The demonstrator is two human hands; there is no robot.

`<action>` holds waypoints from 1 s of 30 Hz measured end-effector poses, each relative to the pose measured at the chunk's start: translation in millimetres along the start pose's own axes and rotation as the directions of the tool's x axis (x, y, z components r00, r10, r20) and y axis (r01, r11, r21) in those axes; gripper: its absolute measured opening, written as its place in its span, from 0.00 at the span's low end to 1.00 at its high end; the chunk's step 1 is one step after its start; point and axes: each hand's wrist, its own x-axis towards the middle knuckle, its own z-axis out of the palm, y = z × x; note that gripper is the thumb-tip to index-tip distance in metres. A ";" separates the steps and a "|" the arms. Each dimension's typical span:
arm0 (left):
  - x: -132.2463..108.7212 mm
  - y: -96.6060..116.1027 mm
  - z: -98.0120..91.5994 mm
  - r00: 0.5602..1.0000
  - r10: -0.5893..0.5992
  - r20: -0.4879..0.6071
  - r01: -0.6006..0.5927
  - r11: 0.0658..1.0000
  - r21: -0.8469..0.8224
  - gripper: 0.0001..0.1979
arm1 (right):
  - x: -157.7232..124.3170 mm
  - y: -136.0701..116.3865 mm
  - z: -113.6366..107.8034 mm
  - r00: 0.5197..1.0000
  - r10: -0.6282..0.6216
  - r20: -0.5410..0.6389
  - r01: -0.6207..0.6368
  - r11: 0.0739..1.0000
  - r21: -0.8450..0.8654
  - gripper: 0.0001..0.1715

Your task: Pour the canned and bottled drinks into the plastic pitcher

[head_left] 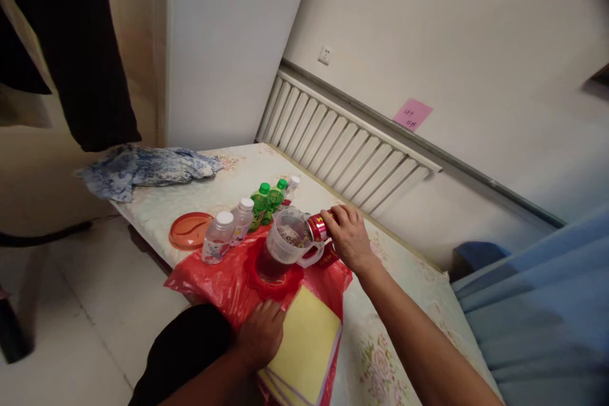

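My right hand (351, 236) is wrapped round a red drink can (318, 227), tipped over the rim of a clear plastic pitcher (280, 242). Dark liquid with bubbles on top fills part of the pitcher, which stands on a red scalloped tray (254, 282). Behind its handle, a second red can (327, 256) is partly hidden. My left hand (262, 333) rests with curled fingers at the left edge of a stack of yellow cloths (307, 342); whether it grips anything is hidden. A red plastic bag (209, 285) lies spread beneath these things.
Left of the pitcher stand white-capped bottles (219, 238), green bottles (260, 203) and an orange-red lid (190, 230). A blue patterned cloth (152, 168) lies at the bed's far left. A radiator (333, 133) runs along the wall; a blue curtain (542, 292) hangs at right.
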 end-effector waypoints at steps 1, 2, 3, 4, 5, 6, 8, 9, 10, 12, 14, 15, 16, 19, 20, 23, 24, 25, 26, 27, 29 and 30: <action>0.2 0.1 -0.4 1.000 -0.002 0.008 0.002 1.000 -0.003 0.08 | 0.4 0.1 -0.4 1.000 -0.002 0.003 0.002 1.000 -0.007 0.22; 0.3 0.2 -0.7 1.000 -0.002 0.012 0.002 1.000 -0.004 0.08 | 0.8 0.2 -0.8 1.000 -0.004 0.007 0.004 1.000 -0.013 0.21; 0.3 0.2 -0.9 1.000 -0.001 0.013 0.001 1.000 -0.004 0.09 | 1.2 0.3 -1.2 1.000 -0.007 0.010 0.007 1.000 -0.018 0.21; 0.3 0.3 -0.9 1.000 0.000 0.012 0.001 1.000 -0.003 0.09 | 1.5 0.4 -1.7 1.000 -0.010 0.014 0.010 1.000 -0.021 0.21; 0.2 0.3 -0.7 1.000 0.000 0.010 0.000 1.000 -0.003 0.09 | 1.8 0.4 -2.2 1.000 -0.013 0.018 0.013 1.000 -0.023 0.21; 0.1 0.2 -0.4 1.000 0.001 0.010 -0.001 1.000 -0.003 0.09 | 2.1 0.4 -2.6 1.000 -0.016 0.021 0.017 1.000 -0.025 0.21; -0.3 -0.2 0.7 1.000 -0.001 0.011 0.001 1.000 -0.006 0.09 | 2.6 0.3 -3.5 0.999 -0.020 0.025 0.021 0.999 -0.029 0.21; -0.5 -0.4 1.6 1.000 -0.001 0.011 0.002 1.000 -0.008 0.09 | 2.8 0.1 -3.8 0.999 -0.021 0.024 0.022 0.999 -0.031 0.21; -0.8 -0.7 2.5 1.000 -0.003 0.009 0.003 1.000 -0.008 0.09 | 2.9 0.0 -4.0 1.000 -0.021 0.022 0.022 0.999 -0.032 0.21; -1.2 -1.0 4.3 1.000 0.000 -0.006 0.000 1.000 -0.001 0.10 | 3.1 -0.3 -4.1 1.000 -0.022 0.019 0.022 0.999 -0.032 0.21; -1.4 -1.0 5.3 1.000 0.008 -0.019 -0.008 1.000 0.006 0.10 | 3.2 -0.4 -3.7 1.000 -0.022 0.018 0.022 0.999 -0.029 0.21; -1.3 -0.8 5.3 1.000 0.011 -0.021 -0.011 1.000 0.008 0.10 | 3.1 -0.4 -3.4 1.000 -0.021 0.020 0.022 0.999 -0.026 0.21; -1.2 -0.7 5.0 1.000 0.013 -0.017 -0.013 1.000 0.008 0.10 | 2.9 -0.4 -2.9 1.000 -0.019 0.021 0.020 1.000 -0.022 0.21; -0.4 -0.4 3.4 1.000 0.017 -0.006 -0.017 1.000 0.011 0.09 | 1.8 -0.6 -0.6 1.000 -0.004 0.025 0.004 1.000 -0.001 0.22; -0.2 -0.5 2.9 1.000 0.019 -0.005 -0.019 1.000 0.012 0.09 | 1.3 -0.8 0.3 1.000 0.006 0.026 -0.006 1.000 0.009 0.22; 0.1 -1.1 2.8 0.999 0.024 -0.021 -0.024 1.000 0.012 0.09 | -0.7 -2.3 3.3 0.999 0.045 0.030 -0.047 0.997 0.053 0.23; 0.0 -1.3 3.3 0.999 0.027 -0.032 -0.027 1.000 0.014 0.10 | -1.5 -3.2 4.1 0.998 0.063 0.031 -0.065 0.995 0.077 0.23; -0.1 -1.6 3.9 0.999 0.030 -0.041 -0.029 0.999 0.017 0.10 | -2.2 -4.3 4.9 0.996 0.083 0.035 -0.087 0.991 0.106 0.24; -0.2 -1.8 4.6 0.998 0.032 -0.048 -0.031 0.999 0.019 0.10 | -3.0 -5.6 5.6 0.993 0.108 0.042 -0.113 0.984 0.141 0.25; -0.3 -2.0 5.3 0.998 0.034 -0.051 -0.033 0.999 0.021 0.10 | -3.9 -6.9 6.3 0.989 0.137 0.053 -0.144 0.973 0.183 0.27; -0.4 -2.6 7.0 0.998 0.038 -0.051 -0.037 0.999 0.023 0.10 | -6.4 -9.2 8.4 0.975 0.211 0.073 -0.223 0.932 0.284 0.32; -0.5 -2.9 7.7 0.998 0.042 -0.055 -0.041 0.999 0.027 0.10 | -8.3 -9.6 10.1 0.963 0.258 0.075 -0.268 0.900 0.345 0.35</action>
